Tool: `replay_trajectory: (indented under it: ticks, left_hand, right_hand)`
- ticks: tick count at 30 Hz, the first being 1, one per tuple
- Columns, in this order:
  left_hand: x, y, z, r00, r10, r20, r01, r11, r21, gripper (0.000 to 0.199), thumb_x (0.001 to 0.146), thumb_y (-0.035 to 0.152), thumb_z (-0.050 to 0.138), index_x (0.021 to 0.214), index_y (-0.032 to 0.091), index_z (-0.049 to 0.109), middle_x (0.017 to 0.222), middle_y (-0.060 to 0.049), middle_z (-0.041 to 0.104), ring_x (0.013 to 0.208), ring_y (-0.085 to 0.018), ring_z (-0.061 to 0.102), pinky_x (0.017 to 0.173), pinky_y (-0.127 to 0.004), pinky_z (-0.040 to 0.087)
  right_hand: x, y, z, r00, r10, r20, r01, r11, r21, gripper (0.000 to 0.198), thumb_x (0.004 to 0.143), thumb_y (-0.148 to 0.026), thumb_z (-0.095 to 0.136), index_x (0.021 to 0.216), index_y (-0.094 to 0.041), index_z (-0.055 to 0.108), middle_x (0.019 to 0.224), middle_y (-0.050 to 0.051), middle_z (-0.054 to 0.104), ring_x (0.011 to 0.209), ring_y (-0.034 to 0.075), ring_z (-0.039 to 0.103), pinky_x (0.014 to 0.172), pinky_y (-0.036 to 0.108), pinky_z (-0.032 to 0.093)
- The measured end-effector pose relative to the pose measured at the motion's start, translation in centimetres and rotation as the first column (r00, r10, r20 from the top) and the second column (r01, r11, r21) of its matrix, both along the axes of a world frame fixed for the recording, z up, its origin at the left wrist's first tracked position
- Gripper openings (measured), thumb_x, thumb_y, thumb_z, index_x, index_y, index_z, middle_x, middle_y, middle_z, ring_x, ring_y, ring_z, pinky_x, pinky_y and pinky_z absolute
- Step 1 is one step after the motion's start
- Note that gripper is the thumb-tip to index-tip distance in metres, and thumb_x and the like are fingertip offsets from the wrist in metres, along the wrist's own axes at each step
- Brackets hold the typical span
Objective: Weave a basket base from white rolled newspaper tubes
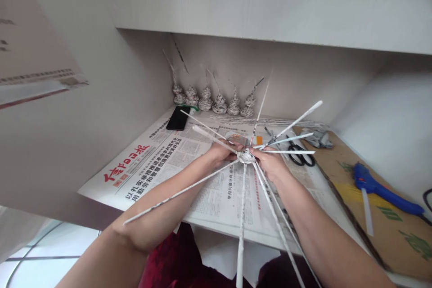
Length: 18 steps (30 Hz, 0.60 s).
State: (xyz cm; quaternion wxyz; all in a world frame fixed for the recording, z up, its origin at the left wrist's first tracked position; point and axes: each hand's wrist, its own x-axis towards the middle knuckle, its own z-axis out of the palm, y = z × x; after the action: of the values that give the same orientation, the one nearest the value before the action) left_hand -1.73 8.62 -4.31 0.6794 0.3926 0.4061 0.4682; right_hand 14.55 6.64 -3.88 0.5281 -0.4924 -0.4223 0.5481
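Between my two hands, above the newspaper, is a small woven piece (246, 156) of rolled-paper strips. Long white paper rods fan out from its middle in all directions, several toward me and several away. My left hand (225, 149) grips the piece's left side, fingers closed and partly hidden by the rods. On the right side, my right hand (270, 161) pinches the weave near its rim, with rods passing over the thumb. The undersides of both hands are hidden.
Newspaper (162, 166) covers the table. Along the back wall stand several woven paper gourds (219, 104), with a black phone (178, 118) in front. Thin paper rods (270, 121) lie behind my hands. At right are black scissors (300, 155) and a blue glue gun (381, 189) on cardboard (357, 207).
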Motion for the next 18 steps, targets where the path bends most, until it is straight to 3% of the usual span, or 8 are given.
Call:
replay_trajectory:
  ticks: [7, 11, 18]
  left_hand:
    - [-0.5, -0.6, 1.1, 0.992, -0.123, 0.022, 0.123, 0.992, -0.009, 0.038, 0.047, 0.029, 0.090, 0.076, 0.011, 0.073, 0.076, -0.007, 0.071, 0.065, -0.015, 0.064, 0.061, -0.028, 0.053]
    - [-0.2, -0.7, 0.7, 0.997, -0.080, 0.019, 0.079, 0.995, 0.058, 0.039, 0.044, 0.027, 0.092, 0.072, 0.009, 0.071, 0.065, -0.006, 0.068, 0.056, -0.015, 0.062, 0.059, -0.029, 0.050]
    - [0.3, -0.5, 0.0, 0.998, -0.040, 0.058, 0.034, 0.995, 0.093, 0.044, 0.036, 0.023, 0.093, 0.071, 0.007, 0.073, 0.071, -0.009, 0.072, 0.063, -0.017, 0.065, 0.069, -0.032, 0.051]
  right_hand:
    - [0.2, -0.3, 0.5, 0.987, 0.010, 0.162, -0.026, 0.994, 0.103, 0.027, 0.054, -0.036, 0.083, 0.070, -0.018, 0.072, 0.069, 0.003, 0.072, 0.067, 0.021, 0.066, 0.070, 0.032, 0.050]
    - [0.3, -0.3, 0.4, 0.978, 0.014, 0.208, -0.044, 0.990, 0.136, 0.024, 0.056, -0.034, 0.081, 0.073, -0.018, 0.074, 0.074, 0.004, 0.074, 0.074, 0.022, 0.067, 0.074, 0.034, 0.050]
    - [0.2, -0.3, 0.3, 0.990, 0.039, 0.139, -0.060, 0.987, 0.150, 0.035, 0.054, -0.032, 0.085, 0.084, -0.019, 0.074, 0.079, 0.003, 0.075, 0.073, 0.019, 0.066, 0.073, 0.032, 0.051]
